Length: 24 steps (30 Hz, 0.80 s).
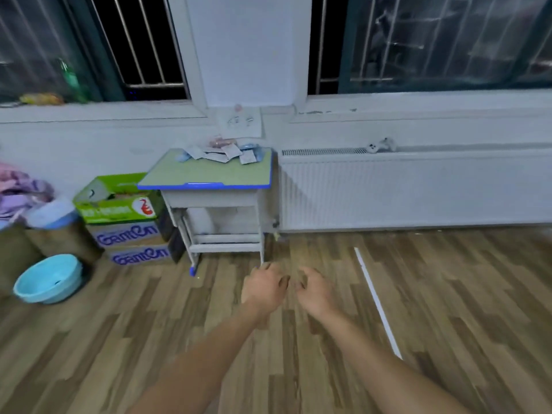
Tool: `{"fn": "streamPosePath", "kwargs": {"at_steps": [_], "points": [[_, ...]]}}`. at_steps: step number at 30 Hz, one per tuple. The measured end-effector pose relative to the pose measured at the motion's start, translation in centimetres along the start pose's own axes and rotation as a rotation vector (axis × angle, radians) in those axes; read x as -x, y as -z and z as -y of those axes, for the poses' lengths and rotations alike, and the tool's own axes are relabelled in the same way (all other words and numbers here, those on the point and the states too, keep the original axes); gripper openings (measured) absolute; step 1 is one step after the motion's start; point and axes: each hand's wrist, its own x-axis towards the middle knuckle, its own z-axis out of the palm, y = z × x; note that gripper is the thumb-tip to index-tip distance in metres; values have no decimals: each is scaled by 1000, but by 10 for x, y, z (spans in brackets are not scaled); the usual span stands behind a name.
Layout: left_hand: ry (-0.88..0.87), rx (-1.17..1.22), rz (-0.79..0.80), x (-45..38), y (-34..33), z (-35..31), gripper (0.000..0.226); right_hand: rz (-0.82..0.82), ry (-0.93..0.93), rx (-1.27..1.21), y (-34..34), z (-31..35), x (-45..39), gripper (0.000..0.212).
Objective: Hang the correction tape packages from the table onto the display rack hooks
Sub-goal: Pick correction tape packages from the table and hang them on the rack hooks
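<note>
Packages (222, 152) heaped at surface (209, 174) far edge; likely light, flat, stiffish card, slippery film; pinch top hang-hole end. Left hand (264, 286), right hand (315, 289) loosely curled, holding nothing.

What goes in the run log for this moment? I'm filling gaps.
phase: approach | left hand: empty, fingers loosely curled | right hand: empty, fingers loosely curled | packages: piled on table | rack: not in view
</note>
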Motion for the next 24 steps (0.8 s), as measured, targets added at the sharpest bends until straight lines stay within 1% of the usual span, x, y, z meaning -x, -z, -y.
{"fn": "streamPosePath", "kwargs": {"at_steps": [2, 4, 7, 10, 13, 16, 20, 24], "points": [[54, 21, -31, -41, 17, 15, 35, 28, 40, -27, -5, 21, -48, 42], [86, 16, -66, -79, 32, 29, 42, 48, 85, -64, -11, 40, -92, 39], [131, 38, -122, -135, 45, 48, 45, 68, 112, -87, -18, 63, -153, 39], [174, 55, -117, -178, 50, 66, 48, 107, 133, -67, -30, 78, -200, 38], [201, 84, -120, -226, 53, 92, 46, 148, 132, -73, -47, 93, -254, 35], [192, 83, -110, -282, 60, 122, 45, 160, 140, -76, -68, 111, -308, 34], [182, 90, -90, -366, 84, 161, 51, 145, 121, -45, -90, 140, -387, 36], [148, 26, -49, -441, 108, 195, 52, 125, 98, -37, -102, 169, -461, 38]]}}
